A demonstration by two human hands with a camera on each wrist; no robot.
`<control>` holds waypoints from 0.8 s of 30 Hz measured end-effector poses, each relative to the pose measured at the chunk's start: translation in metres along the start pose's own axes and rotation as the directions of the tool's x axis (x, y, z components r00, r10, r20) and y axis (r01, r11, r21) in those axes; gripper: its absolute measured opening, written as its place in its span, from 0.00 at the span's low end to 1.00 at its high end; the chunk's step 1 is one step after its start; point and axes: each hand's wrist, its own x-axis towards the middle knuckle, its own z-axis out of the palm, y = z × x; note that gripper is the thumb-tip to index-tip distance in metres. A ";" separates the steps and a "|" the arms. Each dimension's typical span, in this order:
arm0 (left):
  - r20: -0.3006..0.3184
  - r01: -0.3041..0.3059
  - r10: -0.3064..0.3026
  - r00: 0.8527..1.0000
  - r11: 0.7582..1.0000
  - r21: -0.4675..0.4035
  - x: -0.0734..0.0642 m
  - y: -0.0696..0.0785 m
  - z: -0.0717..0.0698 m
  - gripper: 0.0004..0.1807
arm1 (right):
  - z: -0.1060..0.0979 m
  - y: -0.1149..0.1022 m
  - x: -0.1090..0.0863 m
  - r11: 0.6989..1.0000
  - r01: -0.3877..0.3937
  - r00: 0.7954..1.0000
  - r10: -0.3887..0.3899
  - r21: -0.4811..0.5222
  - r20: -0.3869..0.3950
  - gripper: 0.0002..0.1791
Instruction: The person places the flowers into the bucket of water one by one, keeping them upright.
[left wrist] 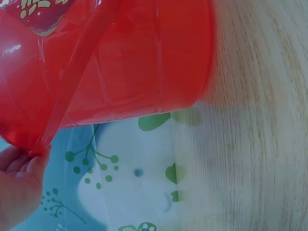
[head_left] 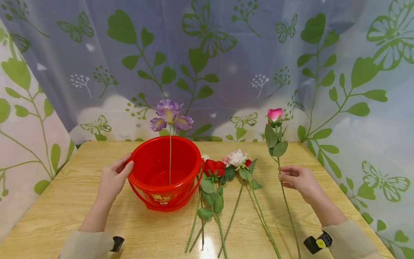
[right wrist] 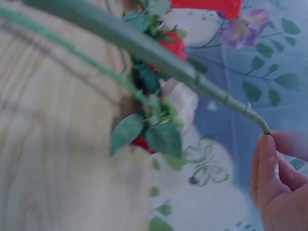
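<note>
A red plastic bucket (head_left: 152, 196) stands on the table, left of centre. My left hand (head_left: 114, 176) grips its rim on the left side; the left wrist view shows thumb and fingers (left wrist: 38, 163) pinching where the handle meets the rim. Inside the bucket stands a purple iris (head_left: 169, 111), its stem leaning on the near rim. On the right, my right hand (head_left: 300, 181) pinches the stem of a pink rose (head_left: 275, 117) between thumb and fingers. The rose is upright, its bloom and leaves above the hand. In the right wrist view the green stem (right wrist: 159, 57) runs to the fingertips.
Between bucket and right hand lie several artificial flowers: a red one (head_left: 214, 167), a pale pink one (head_left: 237, 158) and others partly hidden, stems toward the front edge. A patterned curtain (head_left: 226, 72) hangs behind the wooden table (head_left: 129, 230) and along both sides.
</note>
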 end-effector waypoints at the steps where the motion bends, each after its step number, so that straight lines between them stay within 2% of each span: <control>1: 0.000 -0.002 0.002 1.000 1.000 0.002 0.000 0.000 0.000 0.22 | 0.001 -0.004 -0.001 1.000 0.004 1.000 -0.004 0.011 -0.001 0.24; 8: -0.005 0.003 -0.003 1.000 1.000 0.011 0.000 0.000 0.000 0.21 | 0.004 -0.034 -0.002 0.993 0.090 0.996 -0.089 0.078 -0.025 0.26; 16: -0.010 0.004 -0.004 1.000 1.000 -0.008 0.000 -0.001 0.000 0.21 | 0.016 -0.071 0.000 0.967 0.193 0.981 -0.185 0.168 -0.061 0.24; 19: -0.009 0.011 -0.011 1.000 1.000 -0.004 0.000 -0.001 0.000 0.22 | 0.022 -0.084 0.001 0.945 0.228 0.973 -0.216 0.236 -0.076 0.20; 24: -0.001 0.011 -0.011 1.000 1.000 -0.009 0.000 -0.001 0.000 0.22 | 0.031 -0.104 0.003 0.890 0.284 0.959 -0.260 0.356 -0.115 0.11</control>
